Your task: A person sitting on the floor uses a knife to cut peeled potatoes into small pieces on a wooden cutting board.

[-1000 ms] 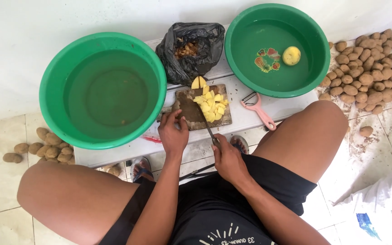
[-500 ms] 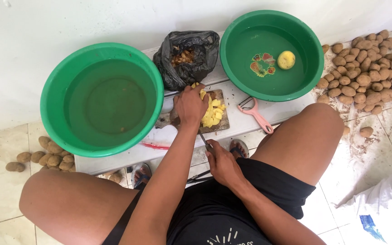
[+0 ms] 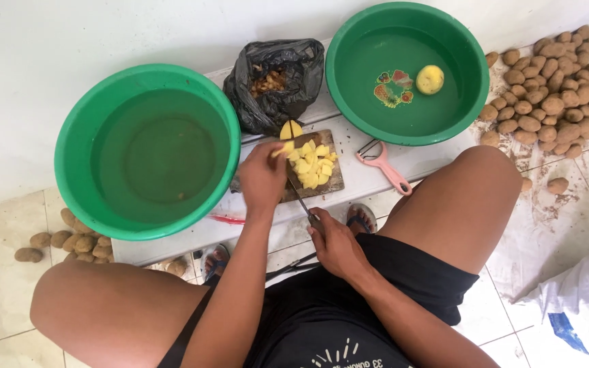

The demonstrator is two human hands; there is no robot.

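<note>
Around my cutting board (image 3: 332,180), the black bag (image 3: 274,82) crowds its far edge and the big green basin (image 3: 76,136) blocks its left. The pink peeler (image 3: 384,165) lies right, bare bench between.

Green basins (image 3: 146,225), yellow potato cubes (image 3: 311,167)

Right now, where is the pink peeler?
In the head view, the pink peeler lies on the white bench right of the cutting board, just below the right green basin.
</note>
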